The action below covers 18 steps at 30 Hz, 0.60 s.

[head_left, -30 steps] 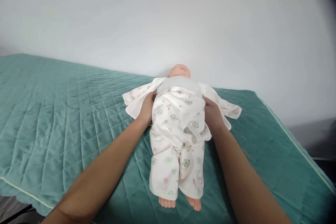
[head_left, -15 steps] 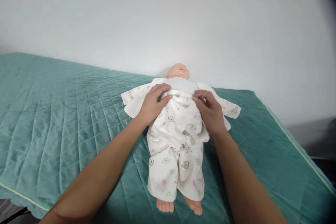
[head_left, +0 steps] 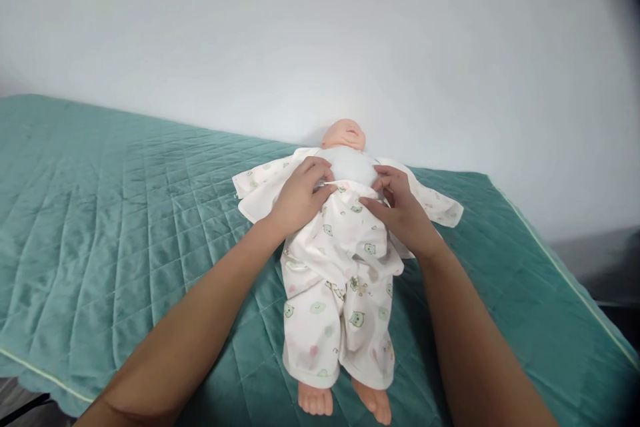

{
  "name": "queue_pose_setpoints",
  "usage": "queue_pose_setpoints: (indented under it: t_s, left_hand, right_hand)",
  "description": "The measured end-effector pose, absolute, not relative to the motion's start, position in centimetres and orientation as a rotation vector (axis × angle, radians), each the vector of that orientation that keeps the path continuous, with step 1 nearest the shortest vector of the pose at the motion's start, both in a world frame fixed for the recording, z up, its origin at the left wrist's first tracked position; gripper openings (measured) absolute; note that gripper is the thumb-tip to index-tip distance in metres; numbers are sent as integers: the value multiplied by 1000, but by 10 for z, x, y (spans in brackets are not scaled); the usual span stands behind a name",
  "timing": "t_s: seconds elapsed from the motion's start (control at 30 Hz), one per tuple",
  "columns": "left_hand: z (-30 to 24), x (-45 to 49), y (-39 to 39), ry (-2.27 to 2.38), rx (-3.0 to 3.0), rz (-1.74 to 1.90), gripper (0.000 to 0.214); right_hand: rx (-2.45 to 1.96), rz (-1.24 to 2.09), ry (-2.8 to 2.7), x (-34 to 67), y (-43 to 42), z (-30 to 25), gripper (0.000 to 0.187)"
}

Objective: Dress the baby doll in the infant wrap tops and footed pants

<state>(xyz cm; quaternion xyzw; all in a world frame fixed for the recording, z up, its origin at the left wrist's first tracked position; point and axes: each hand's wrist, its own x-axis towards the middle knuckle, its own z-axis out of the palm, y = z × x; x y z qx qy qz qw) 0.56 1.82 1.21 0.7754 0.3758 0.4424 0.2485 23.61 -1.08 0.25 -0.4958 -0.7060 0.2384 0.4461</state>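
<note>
A baby doll (head_left: 344, 135) lies on its back, its feet toward me. Printed white pants (head_left: 345, 260) cover its legs up to the waist, and the bare feet stick out of the cuffs. Its pale cloth torso (head_left: 353, 165) shows between the spread sides of an open printed jacket (head_left: 267, 187). My left hand (head_left: 305, 193) is closed on the waistband at the left side, thumb outside. At the right side, my right hand (head_left: 403, 203) pinches the waistband near the torso, thumb on the printed cloth. Some fingertips are hidden.
A green quilted cover (head_left: 150, 213) with light piping spreads under the doll and across the bed. Behind the doll's head rises a plain white wall (head_left: 320, 40). The cover's right edge (head_left: 555, 260) slopes down toward a dark area.
Both hands have shifted slightly at the waistband, the right thumb moving inward over its front. The waistband sits a little lower, showing more torso. The view has tilted slightly.
</note>
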Motion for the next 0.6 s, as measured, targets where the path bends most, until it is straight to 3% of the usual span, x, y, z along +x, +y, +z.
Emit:
queue_pose_setpoints:
  t_s: [0.33, 0.6]
  left_hand:
    - [13, 10, 12, 1133, 2542, 1052, 19]
    - [19, 13, 20, 1147, 2546, 956, 17]
  right_hand:
    - [-1196, 554, -1808, 238, -12, 5, 27]
    - [-1176, 441, -1905, 234, -9, 11, 22]
